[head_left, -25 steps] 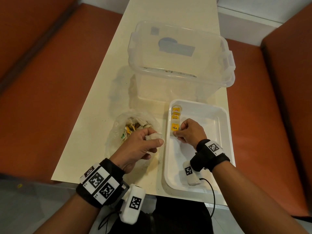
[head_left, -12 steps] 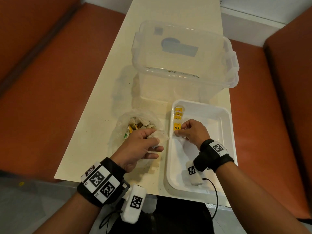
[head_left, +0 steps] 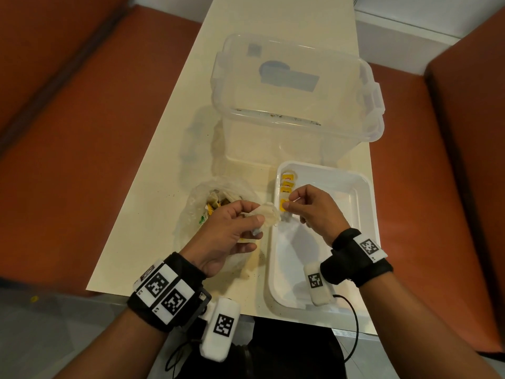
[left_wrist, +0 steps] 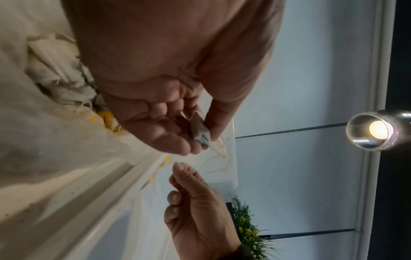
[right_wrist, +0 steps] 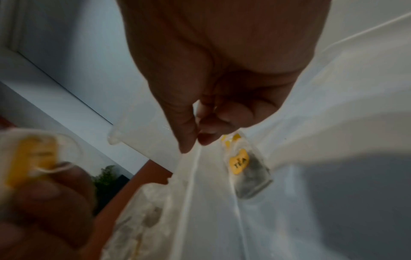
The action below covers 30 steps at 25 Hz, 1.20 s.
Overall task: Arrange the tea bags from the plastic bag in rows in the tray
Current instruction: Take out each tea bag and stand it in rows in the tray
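table (head_left: 169, 170) — bag (head_left: 196, 195), tray (head_left: 366, 203), bin (head_left: 297, 77)

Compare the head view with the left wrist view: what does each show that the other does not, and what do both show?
Head view only: the clear storage box, the whole white tray and the row of yellow tags.
Left wrist view only: a lit lamp and a green plant.
Both: the left hand pinching a tea bag, the right hand nearby, and the plastic bag.
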Available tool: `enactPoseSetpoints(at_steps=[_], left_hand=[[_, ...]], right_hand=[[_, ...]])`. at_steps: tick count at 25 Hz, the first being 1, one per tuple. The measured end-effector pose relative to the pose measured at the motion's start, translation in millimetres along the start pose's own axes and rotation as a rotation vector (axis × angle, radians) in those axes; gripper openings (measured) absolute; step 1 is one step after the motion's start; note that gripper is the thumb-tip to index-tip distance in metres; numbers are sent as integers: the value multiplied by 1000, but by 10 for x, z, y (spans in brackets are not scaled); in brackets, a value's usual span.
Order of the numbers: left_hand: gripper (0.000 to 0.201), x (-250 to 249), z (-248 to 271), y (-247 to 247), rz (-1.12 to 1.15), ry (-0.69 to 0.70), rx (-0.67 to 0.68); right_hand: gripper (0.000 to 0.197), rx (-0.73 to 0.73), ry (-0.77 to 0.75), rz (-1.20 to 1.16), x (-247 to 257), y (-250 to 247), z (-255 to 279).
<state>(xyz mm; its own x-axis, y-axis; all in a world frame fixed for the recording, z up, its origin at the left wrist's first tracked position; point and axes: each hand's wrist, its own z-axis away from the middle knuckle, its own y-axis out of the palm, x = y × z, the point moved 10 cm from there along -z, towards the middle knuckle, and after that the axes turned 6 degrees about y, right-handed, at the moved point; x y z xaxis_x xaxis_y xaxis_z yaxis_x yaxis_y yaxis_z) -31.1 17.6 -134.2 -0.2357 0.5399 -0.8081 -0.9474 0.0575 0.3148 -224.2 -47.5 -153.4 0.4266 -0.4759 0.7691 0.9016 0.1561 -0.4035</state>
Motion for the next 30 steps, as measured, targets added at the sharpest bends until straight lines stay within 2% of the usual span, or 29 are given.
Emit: enactPoseSetpoints(at_steps=[4,6,9,12,16,20,25,30], left_hand=[[9,97,-3,169,305,-169,90],[15,125,-10,255,407,-230,139],[21,113,-10,380,413,-239,190],[12,97,19,452,365,-215,196],[19,93,37,301,20,-110,135],[14,107,109,47,-147,-35,68],[16,112,236,-137,-211,1,43],[17,43,354,-298,-290,61,-4]], right_hand=[[33,411,-145,-34,357,285,413],[31,505,-190,-58,458,351,545],[16,460,-208,-172,554,297,592],[5,389,-185,-219,536,218,563],[21,223,-101,-328,388,-76,404],[12,56,-35,-273,192,-382,236],[15,67,-18,-157,64,-389,129],[23,163,29,156,-160,-115,22]])
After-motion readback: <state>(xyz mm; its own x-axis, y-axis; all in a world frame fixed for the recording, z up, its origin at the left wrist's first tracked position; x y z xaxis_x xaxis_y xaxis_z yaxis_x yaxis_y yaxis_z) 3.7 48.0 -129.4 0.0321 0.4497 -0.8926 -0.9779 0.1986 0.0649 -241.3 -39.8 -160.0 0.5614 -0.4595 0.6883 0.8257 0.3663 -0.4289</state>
